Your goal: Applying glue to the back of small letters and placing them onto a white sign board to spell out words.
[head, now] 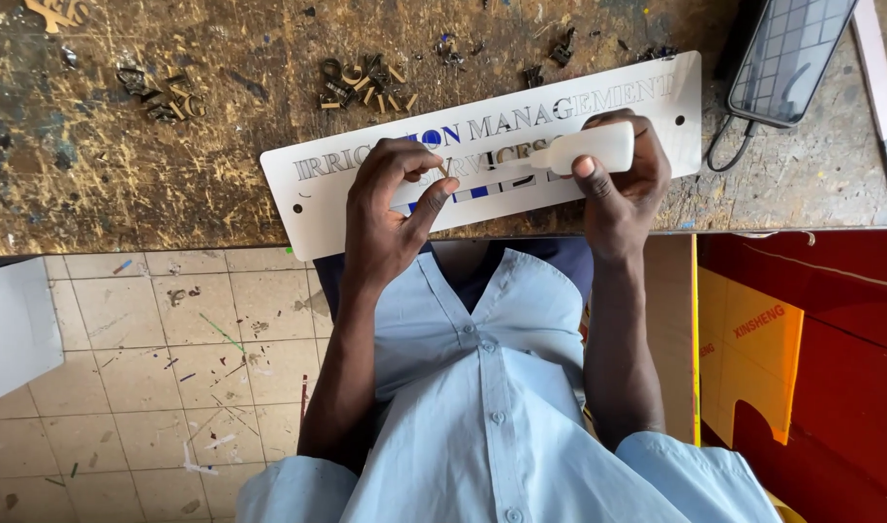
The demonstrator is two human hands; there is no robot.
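Left hand [390, 208] pinching a tiny cut-out letter [445, 170] just above the white sign plate [347, 189] on the worn workbench [124, 184]. Right hand [623, 184] wrapped around a small white glue bottle [589, 150], nozzle toward the letter

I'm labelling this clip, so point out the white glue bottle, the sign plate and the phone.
white glue bottle [591, 148], head view, on the middle of its body.
sign plate [303, 228], head view, on its bare lower left corner.
phone [787, 53], head view, on its screen.
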